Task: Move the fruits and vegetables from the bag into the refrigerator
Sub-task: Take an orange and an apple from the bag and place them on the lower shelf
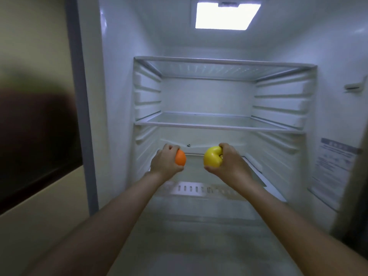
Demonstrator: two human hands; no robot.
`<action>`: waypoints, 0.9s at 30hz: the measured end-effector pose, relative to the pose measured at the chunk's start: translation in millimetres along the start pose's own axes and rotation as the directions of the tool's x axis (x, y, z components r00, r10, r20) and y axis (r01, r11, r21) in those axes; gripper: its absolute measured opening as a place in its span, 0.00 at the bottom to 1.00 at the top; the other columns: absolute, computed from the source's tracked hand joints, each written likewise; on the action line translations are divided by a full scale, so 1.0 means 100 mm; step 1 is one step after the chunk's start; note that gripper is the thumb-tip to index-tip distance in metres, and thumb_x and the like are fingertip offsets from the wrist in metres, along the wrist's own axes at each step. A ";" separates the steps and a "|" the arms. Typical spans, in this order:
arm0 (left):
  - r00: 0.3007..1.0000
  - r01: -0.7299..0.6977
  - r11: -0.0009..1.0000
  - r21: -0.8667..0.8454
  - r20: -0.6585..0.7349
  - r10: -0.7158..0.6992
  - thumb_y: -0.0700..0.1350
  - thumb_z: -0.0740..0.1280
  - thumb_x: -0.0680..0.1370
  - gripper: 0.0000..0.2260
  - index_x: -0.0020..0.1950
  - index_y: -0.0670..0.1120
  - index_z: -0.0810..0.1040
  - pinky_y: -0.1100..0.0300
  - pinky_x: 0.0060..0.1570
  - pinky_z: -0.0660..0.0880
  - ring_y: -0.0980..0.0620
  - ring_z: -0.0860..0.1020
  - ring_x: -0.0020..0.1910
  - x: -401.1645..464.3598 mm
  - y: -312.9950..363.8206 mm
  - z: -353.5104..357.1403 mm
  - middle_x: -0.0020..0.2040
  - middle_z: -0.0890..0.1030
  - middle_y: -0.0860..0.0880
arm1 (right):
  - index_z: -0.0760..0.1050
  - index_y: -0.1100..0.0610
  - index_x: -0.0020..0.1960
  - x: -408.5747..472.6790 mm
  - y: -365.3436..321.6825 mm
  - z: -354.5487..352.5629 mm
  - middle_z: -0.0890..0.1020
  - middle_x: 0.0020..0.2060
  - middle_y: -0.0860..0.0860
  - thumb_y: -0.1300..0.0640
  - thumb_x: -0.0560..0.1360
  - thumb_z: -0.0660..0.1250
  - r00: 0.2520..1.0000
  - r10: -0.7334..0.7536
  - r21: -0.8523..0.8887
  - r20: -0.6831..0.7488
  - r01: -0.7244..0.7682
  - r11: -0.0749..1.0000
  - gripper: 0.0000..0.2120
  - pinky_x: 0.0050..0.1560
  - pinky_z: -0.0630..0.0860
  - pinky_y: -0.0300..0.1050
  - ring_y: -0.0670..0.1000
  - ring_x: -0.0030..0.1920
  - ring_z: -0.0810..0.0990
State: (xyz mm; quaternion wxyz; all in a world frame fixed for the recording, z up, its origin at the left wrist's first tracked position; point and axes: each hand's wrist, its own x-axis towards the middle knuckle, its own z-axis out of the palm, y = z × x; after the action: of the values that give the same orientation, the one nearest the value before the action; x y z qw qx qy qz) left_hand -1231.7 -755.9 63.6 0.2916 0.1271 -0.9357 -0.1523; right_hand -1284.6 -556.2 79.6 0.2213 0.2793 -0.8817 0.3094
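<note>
An open refrigerator (123, 80) is seen from the front, lit by a ceiling lamp (227, 15); 2 glass shelves are fitted inside, an upper shelf (219, 62) and a middle shelf (219, 127); both bare forearms are extended into the compartment below the middle shelf; an orange fruit (180, 157) is gripped by the left hand (165, 162), fingers curled round it; a yellow bell pepper (212, 159) is gripped by the right hand (227, 164), thumb beneath and fingers over its top; the 2 items are held near each other, apart, above a vented lower cover (199, 189); a printed label (334, 164) is fixed to the right inner wall.
</note>
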 end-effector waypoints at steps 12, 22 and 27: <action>0.995 0.065 0.995 0.073 0.078 -0.070 0.49 0.70 0.70 0.24 0.65 0.47 0.69 0.51 0.51 0.70 0.39 0.70 0.58 0.47 -0.07 0.48 0.61 0.69 0.44 | 0.65 0.57 0.66 0.24 0.25 0.47 0.73 0.59 0.54 0.46 0.65 0.75 1.000 -0.029 -0.011 -0.011 0.029 1.000 0.36 0.55 0.72 0.51 0.55 0.60 0.72; 0.997 0.021 0.983 0.183 0.066 -0.033 0.51 0.65 0.74 0.23 0.68 0.48 0.66 0.48 0.59 0.67 0.41 0.67 0.63 0.45 -0.07 0.51 0.65 0.68 0.44 | 0.64 0.56 0.67 0.30 0.29 0.57 0.72 0.61 0.53 0.45 0.65 0.74 1.000 -0.023 -0.027 0.016 0.024 0.999 0.36 0.56 0.71 0.50 0.54 0.61 0.71; 1.000 0.010 0.978 0.208 -0.018 -0.007 0.52 0.61 0.76 0.22 0.68 0.47 0.66 0.48 0.59 0.66 0.42 0.67 0.63 0.26 0.04 0.41 0.66 0.68 0.45 | 0.65 0.55 0.65 0.37 0.20 0.58 0.73 0.59 0.52 0.45 0.65 0.74 0.999 -0.038 -0.029 0.024 0.038 0.999 0.34 0.53 0.72 0.48 0.54 0.59 0.72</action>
State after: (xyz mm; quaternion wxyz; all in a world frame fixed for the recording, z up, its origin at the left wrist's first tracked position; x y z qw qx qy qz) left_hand -1277.0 -752.3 46.5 0.2840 0.1622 -0.9435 -0.0539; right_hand -1337.1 -595.2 50.6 0.2209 0.2963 -0.8831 0.2890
